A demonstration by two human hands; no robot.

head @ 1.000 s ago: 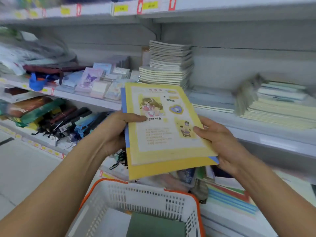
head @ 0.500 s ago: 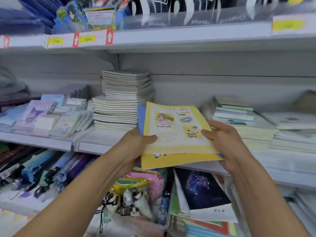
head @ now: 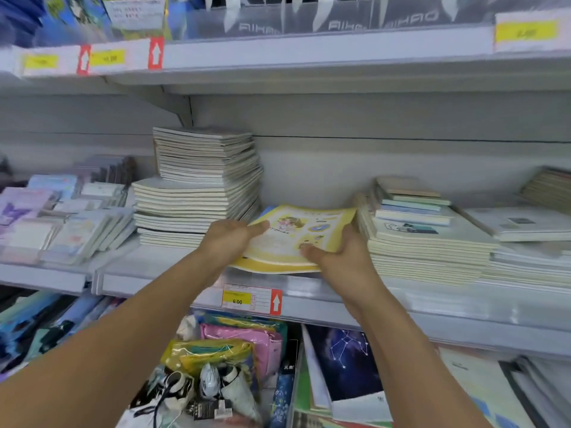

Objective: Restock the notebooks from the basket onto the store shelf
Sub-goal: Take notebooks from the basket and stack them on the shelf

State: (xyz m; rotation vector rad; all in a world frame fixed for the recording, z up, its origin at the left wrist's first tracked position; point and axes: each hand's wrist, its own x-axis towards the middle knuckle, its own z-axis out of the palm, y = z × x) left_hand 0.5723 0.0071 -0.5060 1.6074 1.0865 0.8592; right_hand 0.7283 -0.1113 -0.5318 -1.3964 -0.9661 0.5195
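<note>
A small bundle of yellow notebooks (head: 296, 239) with a cartoon girl on the cover lies almost flat over the middle store shelf (head: 401, 307), in the gap between two stacks. My left hand (head: 230, 239) grips its left edge, thumb on the cover. My right hand (head: 340, 253) holds its right front corner, thumb on top. A blue cover peeks out at the bundle's far left corner. The basket is out of view.
A tall stack of pale notebooks (head: 200, 186) stands left of the gap, a lower stack (head: 423, 239) right of it. A price tag reading 6.00 (head: 251, 299) sits on the shelf edge. Pouches and a constellation notebook (head: 349, 362) fill the shelf below; another shelf hangs overhead.
Both hands carried the yellow notebooks up from above the basket and forward into the gap on the middle shelf. My view rose, so the basket dropped out of sight.
</note>
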